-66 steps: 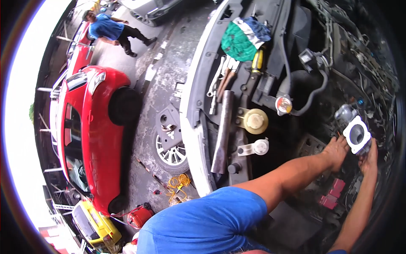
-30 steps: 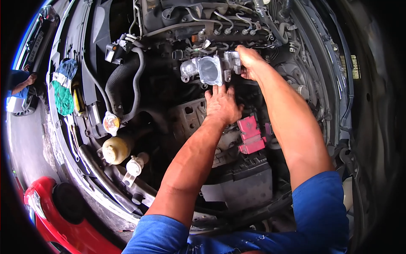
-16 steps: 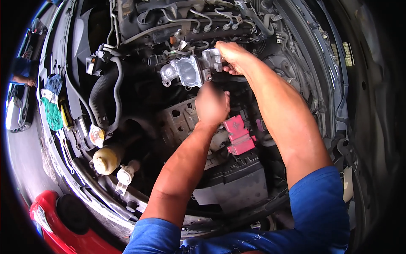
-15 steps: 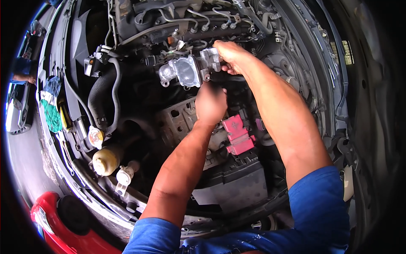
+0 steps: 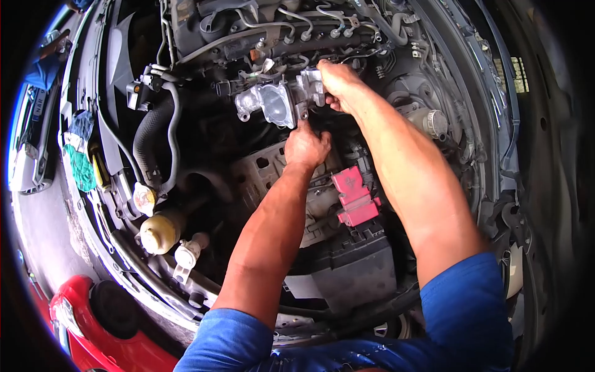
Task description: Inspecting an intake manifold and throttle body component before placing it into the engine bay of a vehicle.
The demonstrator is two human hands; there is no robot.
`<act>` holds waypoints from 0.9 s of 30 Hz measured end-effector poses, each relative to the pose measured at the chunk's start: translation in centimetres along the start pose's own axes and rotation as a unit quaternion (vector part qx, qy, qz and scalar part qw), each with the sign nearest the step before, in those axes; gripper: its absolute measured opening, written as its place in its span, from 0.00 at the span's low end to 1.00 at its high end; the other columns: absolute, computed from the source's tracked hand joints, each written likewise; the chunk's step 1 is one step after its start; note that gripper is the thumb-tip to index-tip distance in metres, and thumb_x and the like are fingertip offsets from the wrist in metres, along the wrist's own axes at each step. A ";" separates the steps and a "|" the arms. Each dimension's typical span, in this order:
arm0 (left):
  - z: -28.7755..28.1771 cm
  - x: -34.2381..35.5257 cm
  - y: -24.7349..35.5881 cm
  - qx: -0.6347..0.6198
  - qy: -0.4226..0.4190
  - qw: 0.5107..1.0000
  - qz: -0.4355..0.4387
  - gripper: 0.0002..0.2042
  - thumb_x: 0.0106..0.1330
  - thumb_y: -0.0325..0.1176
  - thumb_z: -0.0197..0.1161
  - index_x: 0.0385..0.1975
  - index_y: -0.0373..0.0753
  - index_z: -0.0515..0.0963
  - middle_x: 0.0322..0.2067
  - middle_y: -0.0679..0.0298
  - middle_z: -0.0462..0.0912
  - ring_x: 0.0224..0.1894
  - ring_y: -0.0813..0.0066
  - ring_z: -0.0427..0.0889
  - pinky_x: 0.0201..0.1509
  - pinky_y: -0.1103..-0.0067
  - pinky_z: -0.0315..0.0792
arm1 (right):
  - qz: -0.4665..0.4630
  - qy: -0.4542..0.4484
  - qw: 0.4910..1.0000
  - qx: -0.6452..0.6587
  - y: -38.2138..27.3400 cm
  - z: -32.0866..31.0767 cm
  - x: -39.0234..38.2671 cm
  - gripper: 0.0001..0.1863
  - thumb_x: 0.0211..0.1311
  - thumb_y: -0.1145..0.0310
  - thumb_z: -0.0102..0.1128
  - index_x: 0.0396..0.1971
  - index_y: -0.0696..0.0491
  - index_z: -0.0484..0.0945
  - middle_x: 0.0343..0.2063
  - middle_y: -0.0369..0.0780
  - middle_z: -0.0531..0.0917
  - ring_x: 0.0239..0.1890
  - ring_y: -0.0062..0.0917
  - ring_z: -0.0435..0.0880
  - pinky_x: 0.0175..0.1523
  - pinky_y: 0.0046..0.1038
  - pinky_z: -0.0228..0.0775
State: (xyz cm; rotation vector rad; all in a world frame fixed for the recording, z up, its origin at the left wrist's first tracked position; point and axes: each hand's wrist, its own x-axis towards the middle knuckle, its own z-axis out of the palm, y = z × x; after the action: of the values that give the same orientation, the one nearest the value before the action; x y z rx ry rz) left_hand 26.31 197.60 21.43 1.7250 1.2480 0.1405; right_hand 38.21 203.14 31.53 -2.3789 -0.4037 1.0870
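Note:
A silver cast-metal throttle body [image 5: 276,104], with a wide round bore facing up, sits over the engine bay near the engine's front side. My right hand [image 5: 339,84] is closed on its right end, thumb on top and fingers curled beneath. Directly below, my left hand [image 5: 305,147] is closed, its knuckles up against the small lug at the part's lower edge. Most of the left fingertips are hidden, so what they pinch cannot be made out. Behind the throttle body lie wires and an orange-brown connector [image 5: 255,55].
Metal fuel lines [image 5: 297,25] cross the engine top. Nearer me are a red terminal cover [image 5: 356,198] and a black battery box [image 5: 347,273]. Hoses [image 5: 149,139] and a yellowish reservoir [image 5: 159,234] stand left. A green-and-blue rag [image 5: 79,161] hangs on the car's edge. Another person [image 5: 44,71] is far left.
The throttle body stays in my right hand in nearly the same place. My left hand, blurred before, is now sharper, its thumb lying lower. The whole view has shifted slightly.

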 end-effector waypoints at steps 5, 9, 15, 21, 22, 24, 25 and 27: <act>0.2 -0.3 -0.6 0.001 -0.001 1.000 0.015 0.49 0.57 0.45 0.61 0.74 0.36 0.39 0.38 0.36 0.83 0.45 0.40 0.83 0.54 0.59 0.76 | 0.006 0.024 0.999 0.022 0.6 1.3 0.4 0.25 0.68 0.45 0.47 0.24 0.52 0.74 0.18 0.33 0.73 0.18 0.21 0.71 0.23 0.29 0.65; -0.3 -1.0 0.2 0.018 -0.013 1.000 0.007 0.49 0.58 0.45 0.62 0.74 0.35 0.38 0.38 0.36 0.83 0.44 0.41 0.83 0.53 0.58 0.76 | 0.008 0.031 0.999 0.032 0.8 1.5 0.9 0.24 0.68 0.46 0.47 0.26 0.52 0.76 0.18 0.34 0.75 0.19 0.21 0.72 0.24 0.29 0.65; -0.7 -1.6 1.4 0.039 -0.027 0.999 -0.004 0.49 0.60 0.46 0.61 0.73 0.31 0.37 0.39 0.36 0.82 0.44 0.40 0.83 0.53 0.58 0.76 | 0.001 0.077 0.996 0.040 1.5 2.3 2.5 0.27 0.63 0.48 0.51 0.33 0.62 0.81 0.28 0.45 0.85 0.24 0.28 0.84 0.25 0.29 0.78; 1.9 -3.0 0.9 0.008 0.058 0.993 0.103 0.44 0.62 0.42 0.60 0.72 0.31 0.43 0.49 0.42 0.79 0.51 0.46 0.80 0.56 0.60 0.74 | -0.003 0.082 0.997 -0.006 1.5 1.9 3.3 0.32 0.64 0.47 0.48 0.46 0.64 0.80 0.45 0.52 0.84 0.45 0.37 0.85 0.49 0.35 0.79; 3.0 -3.0 1.3 -0.014 0.097 0.981 0.166 0.43 0.62 0.41 0.60 0.72 0.31 0.44 0.49 0.42 0.79 0.51 0.45 0.80 0.55 0.59 0.74 | -0.019 0.114 0.993 -0.041 2.2 1.2 4.6 0.34 0.64 0.46 0.46 0.50 0.64 0.79 0.52 0.55 0.81 0.53 0.40 0.83 0.58 0.36 0.75; 3.5 -1.7 -0.7 -0.019 0.134 0.979 0.153 0.37 0.64 0.40 0.60 0.70 0.30 0.51 0.48 0.44 0.79 0.49 0.48 0.81 0.53 0.61 0.74 | -0.012 0.066 0.997 -0.046 1.1 2.7 3.2 0.37 0.64 0.46 0.43 0.56 0.65 0.75 0.60 0.56 0.74 0.63 0.43 0.75 0.68 0.35 0.64; 4.5 0.4 -2.8 -0.227 0.156 0.958 0.079 0.33 0.66 0.40 0.59 0.66 0.30 0.57 0.45 0.47 0.80 0.46 0.53 0.81 0.51 0.62 0.75 | -0.022 0.048 0.998 -0.036 0.2 3.6 2.4 0.36 0.64 0.46 0.44 0.55 0.65 0.75 0.59 0.56 0.75 0.62 0.42 0.76 0.67 0.35 0.65; 4.1 0.6 -0.6 -0.660 0.067 0.732 -0.152 0.20 0.71 0.41 0.56 0.53 0.32 0.72 0.38 0.58 0.81 0.38 0.67 0.80 0.45 0.65 0.75 | -0.017 0.055 0.998 -0.036 0.9 2.4 2.8 0.36 0.64 0.46 0.44 0.55 0.65 0.75 0.58 0.56 0.76 0.61 0.42 0.77 0.66 0.35 0.66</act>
State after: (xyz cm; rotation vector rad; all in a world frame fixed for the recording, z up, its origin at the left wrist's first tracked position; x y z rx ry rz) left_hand 28.54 195.51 18.56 0.2535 1.0252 0.7612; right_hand 38.22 204.45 27.93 -2.4720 -0.4492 0.9366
